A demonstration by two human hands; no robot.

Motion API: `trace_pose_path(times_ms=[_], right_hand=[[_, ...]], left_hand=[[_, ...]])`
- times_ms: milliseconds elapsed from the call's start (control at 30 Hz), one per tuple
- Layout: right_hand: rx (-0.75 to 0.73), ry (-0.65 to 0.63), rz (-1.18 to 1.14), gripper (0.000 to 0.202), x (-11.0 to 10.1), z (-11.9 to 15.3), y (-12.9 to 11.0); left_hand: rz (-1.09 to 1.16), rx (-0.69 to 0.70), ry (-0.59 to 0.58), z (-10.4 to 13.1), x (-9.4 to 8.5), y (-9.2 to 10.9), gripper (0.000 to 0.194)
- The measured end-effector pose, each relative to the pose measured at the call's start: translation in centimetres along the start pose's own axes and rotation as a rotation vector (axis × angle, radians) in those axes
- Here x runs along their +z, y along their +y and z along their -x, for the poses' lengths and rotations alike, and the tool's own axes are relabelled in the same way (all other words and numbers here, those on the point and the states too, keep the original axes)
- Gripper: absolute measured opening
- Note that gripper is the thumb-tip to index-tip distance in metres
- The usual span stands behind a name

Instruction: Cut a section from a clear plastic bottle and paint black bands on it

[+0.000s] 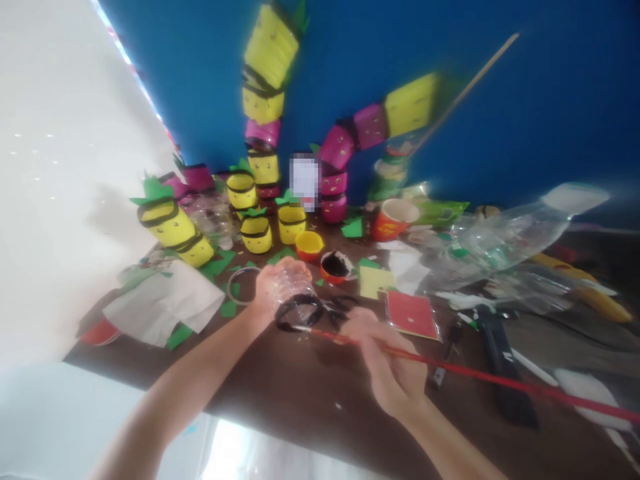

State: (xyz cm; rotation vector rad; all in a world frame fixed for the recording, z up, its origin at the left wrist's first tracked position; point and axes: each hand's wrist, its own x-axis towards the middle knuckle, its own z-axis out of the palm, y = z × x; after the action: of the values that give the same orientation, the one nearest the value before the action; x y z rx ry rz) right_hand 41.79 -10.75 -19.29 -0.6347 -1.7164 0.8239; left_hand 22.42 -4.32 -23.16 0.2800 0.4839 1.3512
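Note:
My left hand [273,287] is wrapped round a clear plastic bottle piece [294,288], whose black-painted rim [300,313] faces toward me. In my right hand [390,360] is a long red paintbrush [465,371], gripped near its front; its tip touches or lies just over the black rim. Behind the hands sits a small red cup of black paint [335,267], and beside it a yellow paint cup [309,245]. Black scissors [343,303] lie on the brown table [280,383], partly behind my right fingers.
Yellow painted cups [256,235] and stacked magenta ones [334,193] stand along the blue wall. Right of my hands are a red packet [413,315], a black tool [505,367] and clear bottles [520,233]. White cloth [165,301] lies left.

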Motion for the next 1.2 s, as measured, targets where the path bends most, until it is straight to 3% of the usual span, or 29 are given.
trace_pose_path(times_ms=[433,567,800,1000,1200], right_hand=[[-0.04,0.006,0.018,0.02,-0.2,0.1,0.2],[-0.04,-0.048,0.051,0.02,-0.4,-0.1,0.2],[-0.029,-0.043,0.05,0.022,-0.9,-0.1,0.1],[0.041,0.207,-0.208,0.018,-0.8,0.8,0.8],[0.129,0.373,-0.371,0.015,-1.0,-0.6,0.5]], left_hand=[[-0.003,0.0,0.009,-0.1,0.3,0.1,0.006],[-0.019,0.002,-0.014,0.0,0.3,0.1,0.006],[0.015,-0.013,0.043,-0.2,0.1,0.2,0.011],[0.071,-0.121,0.199,0.3,1.3,0.8,0.025],[0.09,-0.15,0.212,0.8,2.1,0.5,0.046]])
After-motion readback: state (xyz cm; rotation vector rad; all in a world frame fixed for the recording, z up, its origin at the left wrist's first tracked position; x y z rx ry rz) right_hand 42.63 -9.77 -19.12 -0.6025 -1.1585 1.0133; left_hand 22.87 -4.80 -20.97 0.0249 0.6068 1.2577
